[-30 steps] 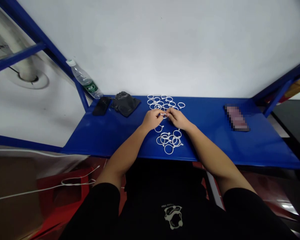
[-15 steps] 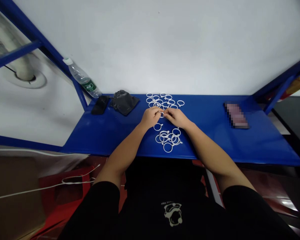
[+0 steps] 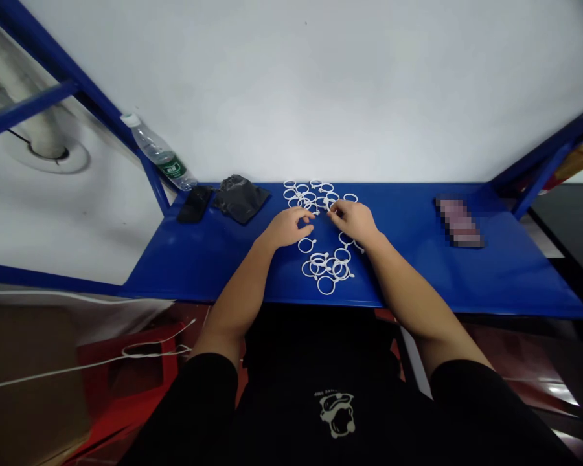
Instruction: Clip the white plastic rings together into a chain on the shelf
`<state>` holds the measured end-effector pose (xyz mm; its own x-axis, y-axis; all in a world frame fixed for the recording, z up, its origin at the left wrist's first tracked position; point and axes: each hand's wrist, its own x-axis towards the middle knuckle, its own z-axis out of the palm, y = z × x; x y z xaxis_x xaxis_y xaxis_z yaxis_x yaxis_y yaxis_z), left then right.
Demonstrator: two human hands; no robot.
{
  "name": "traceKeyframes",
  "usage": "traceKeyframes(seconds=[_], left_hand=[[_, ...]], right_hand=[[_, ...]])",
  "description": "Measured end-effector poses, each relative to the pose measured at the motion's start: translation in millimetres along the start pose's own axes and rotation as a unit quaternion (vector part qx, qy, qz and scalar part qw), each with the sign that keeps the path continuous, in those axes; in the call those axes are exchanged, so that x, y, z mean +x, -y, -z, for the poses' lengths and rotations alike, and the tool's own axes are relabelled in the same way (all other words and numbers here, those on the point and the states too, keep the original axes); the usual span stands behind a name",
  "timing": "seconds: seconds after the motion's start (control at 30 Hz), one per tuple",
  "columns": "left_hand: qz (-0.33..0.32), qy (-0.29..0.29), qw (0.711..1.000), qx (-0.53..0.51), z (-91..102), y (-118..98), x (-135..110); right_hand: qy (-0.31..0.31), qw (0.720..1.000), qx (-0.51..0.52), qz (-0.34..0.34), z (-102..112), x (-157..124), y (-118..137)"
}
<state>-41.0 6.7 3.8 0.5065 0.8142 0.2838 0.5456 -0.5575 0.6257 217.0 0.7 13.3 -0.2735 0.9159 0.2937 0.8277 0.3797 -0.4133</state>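
Note:
White thin rings, each with a small tab, lie in two groups on the blue tabletop (image 3: 398, 259). The far group of rings (image 3: 303, 197) is near the wall, and the near group of rings (image 3: 339, 269) is by the front edge. My left hand (image 3: 287, 228) hovers between the groups, thumb and fingers apart, holding nothing. Beside it, my right hand (image 3: 354, 220) has its fingertips pinched at a white ring (image 3: 327, 203) on the near side of the far group. Below my right hand, more rings are partly covered by it.
At the back left are a plastic bottle (image 3: 162, 155) leaning on the wall, a black phone (image 3: 195, 204) and a dark pouch (image 3: 241, 199). A blurred pinkish rectangular object (image 3: 460, 222) lies on the right. Blue frame bars (image 3: 544, 175) rise at both sides.
My hands were together over a small white piece and have now parted. The right moved up and right to the far rings; the left opened. Rings now show under my right hand.

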Motion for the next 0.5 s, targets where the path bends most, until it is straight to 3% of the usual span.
traceKeyframes(seconds=[0.1,0.2,0.4,0.5], left_hand=[[0.009,0.111,0.994,0.019,8.0,3,-3],[0.018,0.145,0.988,0.052,5.0,2,-3],[0.021,0.034,0.996,0.079,-11.7,-10,0],[0.015,-0.02,0.997,0.072,-16.9,-12,1]], right_hand=[[0.002,0.999,-0.007,-0.046,-2,2,-4],[0.005,0.999,0.019,-0.043,-4,3,-3],[0.084,0.989,0.086,0.084,-10,-2,10],[0.115,0.982,0.093,0.115,-13,-3,12]])
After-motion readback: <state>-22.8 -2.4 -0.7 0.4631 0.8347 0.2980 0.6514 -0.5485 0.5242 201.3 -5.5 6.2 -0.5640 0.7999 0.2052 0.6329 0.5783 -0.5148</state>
